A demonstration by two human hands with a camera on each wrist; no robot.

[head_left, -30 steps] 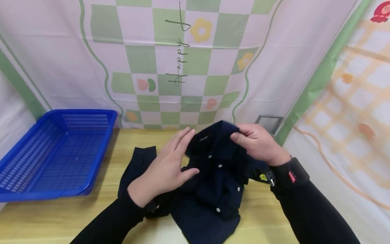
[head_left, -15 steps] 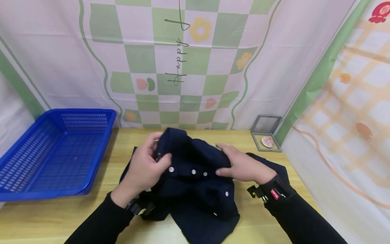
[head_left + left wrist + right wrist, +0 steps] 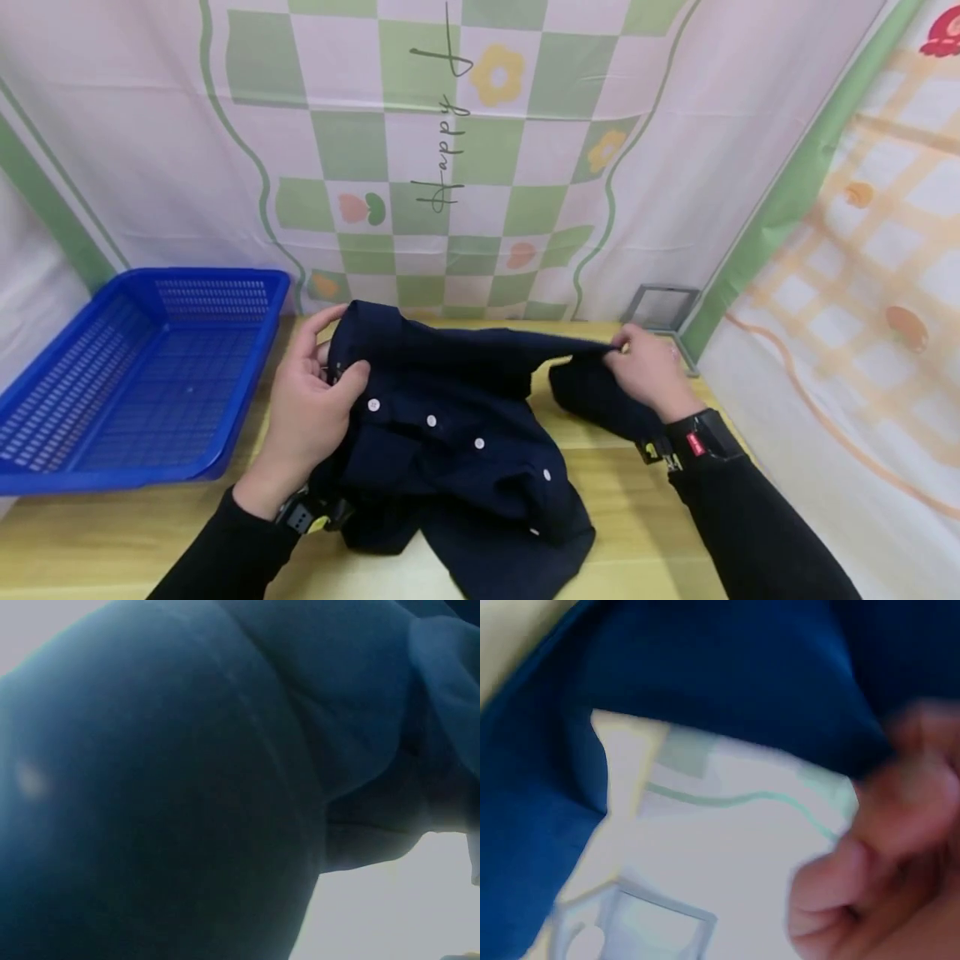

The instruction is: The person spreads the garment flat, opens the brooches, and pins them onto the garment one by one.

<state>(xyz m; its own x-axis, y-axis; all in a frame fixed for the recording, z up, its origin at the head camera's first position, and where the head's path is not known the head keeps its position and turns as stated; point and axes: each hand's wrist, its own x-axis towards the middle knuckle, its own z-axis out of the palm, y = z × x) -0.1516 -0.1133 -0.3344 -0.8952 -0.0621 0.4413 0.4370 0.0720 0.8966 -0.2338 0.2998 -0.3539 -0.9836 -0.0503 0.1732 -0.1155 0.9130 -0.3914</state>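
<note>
A dark navy shirt (image 3: 450,467) with white buttons lies crumpled on the table, its upper part raised between the two hands. My left hand (image 3: 307,408) grips the collar at the shirt's left side, thumb in front. At the right, my right hand (image 3: 648,367) pinches a corner of the cloth and holds the upper edge taut. Below that hand a sleeve (image 3: 592,396) lies on the table. In the right wrist view the fingers (image 3: 907,802) are curled at the cloth's tip, somewhat blurred. Dark cloth (image 3: 150,787) fills most of the left wrist view, hiding the left hand there.
A blue plastic basket (image 3: 150,375) stands on the left of the wooden table (image 3: 645,517). At the back right is a small grey frame-like box with a raised lid (image 3: 660,307), partly behind my right hand. Patterned cloth (image 3: 465,167) hangs behind the table.
My left hand has gone from open above the shirt to gripping the collar and moved left. The right hand let go of the collar, then took a corner and drew it right.
</note>
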